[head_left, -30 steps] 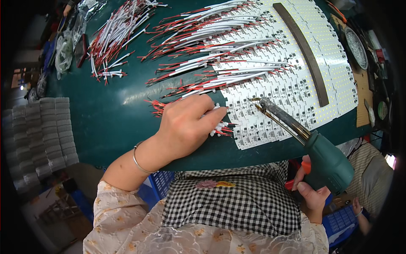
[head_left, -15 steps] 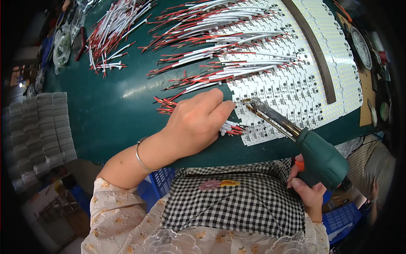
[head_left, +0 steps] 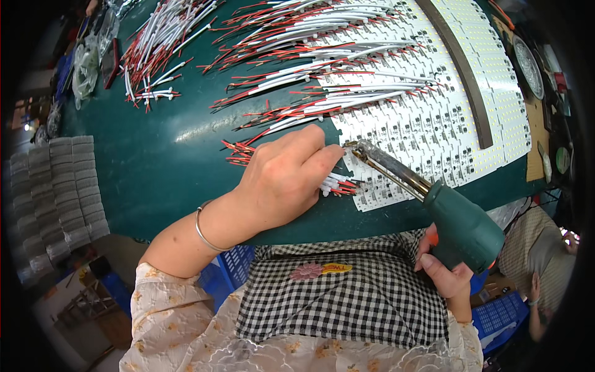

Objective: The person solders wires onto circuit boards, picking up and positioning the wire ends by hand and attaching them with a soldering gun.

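Note:
My left hand (head_left: 282, 173) is closed over a bundle of red and black wires with white sleeves (head_left: 338, 185), whose ends stick out on both sides of it. Its thumb and forefinger are pinched at the left edge of the white LED circuit boards (head_left: 427, 139); what lies between those tips is hidden. With my right hand (head_left: 443, 276) I grip a green soldering gun (head_left: 468, 226) by its handle, one finger near the orange trigger. The gun's tip sits right beside my left fingertips, over the boards' edge. More sleeved wires (head_left: 334, 68) lie in rows across the boards.
A dark flat bar (head_left: 462, 68) lies across the boards. On the green table (head_left: 180, 173) are a loose wire pile (head_left: 164, 46) at far left and stacked grey ribbed pieces (head_left: 59, 192) at left. A round metal dish (head_left: 528, 68) stands at right; another person (head_left: 539, 254) is beyond.
The soldering gun has shifted slightly left, bringing its tip closer to my left fingertips. My left hand has barely moved. At the right edge, the other person's arm has moved.

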{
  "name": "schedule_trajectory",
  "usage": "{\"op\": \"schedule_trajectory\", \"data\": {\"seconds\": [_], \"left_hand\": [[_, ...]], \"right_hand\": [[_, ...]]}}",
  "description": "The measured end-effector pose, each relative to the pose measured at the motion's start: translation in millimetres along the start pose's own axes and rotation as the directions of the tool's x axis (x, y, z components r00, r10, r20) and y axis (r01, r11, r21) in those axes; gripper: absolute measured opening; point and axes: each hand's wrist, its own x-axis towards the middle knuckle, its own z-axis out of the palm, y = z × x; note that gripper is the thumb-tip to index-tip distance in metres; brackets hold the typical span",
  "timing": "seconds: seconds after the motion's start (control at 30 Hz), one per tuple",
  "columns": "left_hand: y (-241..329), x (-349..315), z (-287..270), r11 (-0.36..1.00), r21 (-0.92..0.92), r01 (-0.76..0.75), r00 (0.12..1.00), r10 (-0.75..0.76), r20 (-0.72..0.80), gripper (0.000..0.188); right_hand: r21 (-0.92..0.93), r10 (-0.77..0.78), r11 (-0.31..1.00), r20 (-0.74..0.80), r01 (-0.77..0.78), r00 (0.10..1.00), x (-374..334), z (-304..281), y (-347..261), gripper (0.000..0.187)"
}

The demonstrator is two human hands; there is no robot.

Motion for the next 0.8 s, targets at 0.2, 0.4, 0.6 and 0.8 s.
{"op": "schedule_trajectory", "data": {"seconds": [0.2,0.4,0.6,0.8], "left_hand": [[-2,0,0,1.0,-0.005,-0.011,0.999,0.011,-0.032,0.043],[2,0,-1,1.0,-0.021,0.009,1.0,-0.009,0.016,0.03],[-6,0,2,0.999,-0.001,-0.033,0.998,0.033,-0.051,0.044],[-12,3,1,0.988,-0.152,-0.039,0.999,0.041,0.013,0.045]], "right_hand": [[0.192,0.104,0.979,-0.17,-0.071,0.98,-5,7,-9,0.056],[0.222,0.098,0.974,-0.3,-0.031,0.949,-4,12,-23,0.062],[0.179,0.079,0.983,-0.23,-0.038,0.97,-15,7,-15,0.062],[0.152,0.077,0.986,-0.056,-0.068,0.995,-23,1,-9,0.055]]}}
